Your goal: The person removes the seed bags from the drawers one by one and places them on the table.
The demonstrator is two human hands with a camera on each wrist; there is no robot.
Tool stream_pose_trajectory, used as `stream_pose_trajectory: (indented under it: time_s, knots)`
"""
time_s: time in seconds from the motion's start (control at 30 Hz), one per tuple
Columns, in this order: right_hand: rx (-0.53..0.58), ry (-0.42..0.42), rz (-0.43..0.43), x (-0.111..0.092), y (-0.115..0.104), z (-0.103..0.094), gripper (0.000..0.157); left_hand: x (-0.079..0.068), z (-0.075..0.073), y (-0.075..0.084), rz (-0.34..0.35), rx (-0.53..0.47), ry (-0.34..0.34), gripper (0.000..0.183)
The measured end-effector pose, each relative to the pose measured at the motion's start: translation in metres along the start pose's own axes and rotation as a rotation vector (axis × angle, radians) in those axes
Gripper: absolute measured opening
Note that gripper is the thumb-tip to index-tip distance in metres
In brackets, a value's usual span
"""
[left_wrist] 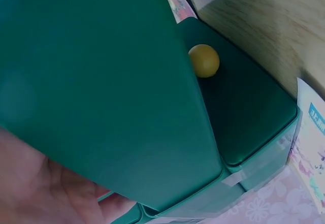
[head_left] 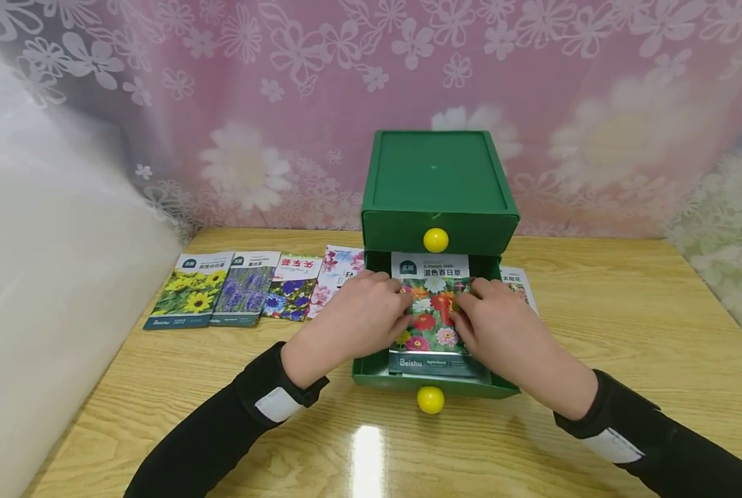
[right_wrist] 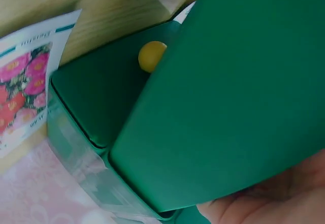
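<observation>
A seed packet with mixed red, orange, white and pink flowers [head_left: 433,315] is at the pulled-out lower drawer [head_left: 371,380] of a green cabinet [head_left: 433,173]. My left hand [head_left: 363,311] grips its left edge, fingertips and thumb on the printed front. On the opposite edge my right hand [head_left: 501,321] holds it with bent fingers. Under its lower end shows the pale edge of another flat piece [head_left: 484,375]. Both wrist views are largely filled by green drawer wall [left_wrist: 101,82], which hides most of the fingers and the packet.
To the left lie packets with yellow flowers [head_left: 190,290], lavender [head_left: 246,287], blue flowers [head_left: 291,287] and pink blossoms [head_left: 333,273]. Another packet [head_left: 520,283] is partly hidden at the cabinet's right. Yellow knobs sit on the upper [head_left: 436,240] and lower [head_left: 430,400] drawers. A floral curtain hangs behind.
</observation>
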State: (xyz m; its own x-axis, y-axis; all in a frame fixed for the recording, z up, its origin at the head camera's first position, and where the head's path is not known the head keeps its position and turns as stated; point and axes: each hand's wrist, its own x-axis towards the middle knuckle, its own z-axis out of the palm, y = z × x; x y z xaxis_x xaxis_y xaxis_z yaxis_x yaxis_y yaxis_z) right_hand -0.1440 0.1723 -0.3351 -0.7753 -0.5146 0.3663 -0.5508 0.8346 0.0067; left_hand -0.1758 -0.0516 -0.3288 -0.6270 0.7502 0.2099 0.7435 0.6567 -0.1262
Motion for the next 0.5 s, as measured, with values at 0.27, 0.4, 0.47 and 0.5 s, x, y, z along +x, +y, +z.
stream_pose_trajectory:
  time_s: [0.27, 0.4, 0.47, 0.5]
  knots:
    - [0.244, 0.012, 0.17, 0.002, 0.008, -0.01, 0.01, 0.004, 0.001, -0.003, -0.118, -0.194, 0.106, 0.021]
    - [0.388, -0.016, 0.239, 0.001, 0.015, -0.015, 0.008, 0.006, 0.0, -0.003, -0.18, -0.313, 0.121, 0.02]
    - [0.452, -0.023, 0.269, -0.001, 0.019, -0.017, 0.009, 0.007, -0.001, -0.003, -0.203, -0.362, 0.115, 0.019]
    - [0.486, -0.029, 0.285, -0.002, 0.02, -0.018, 0.01, 0.007, -0.002, -0.003, -0.212, -0.385, 0.11, 0.018]
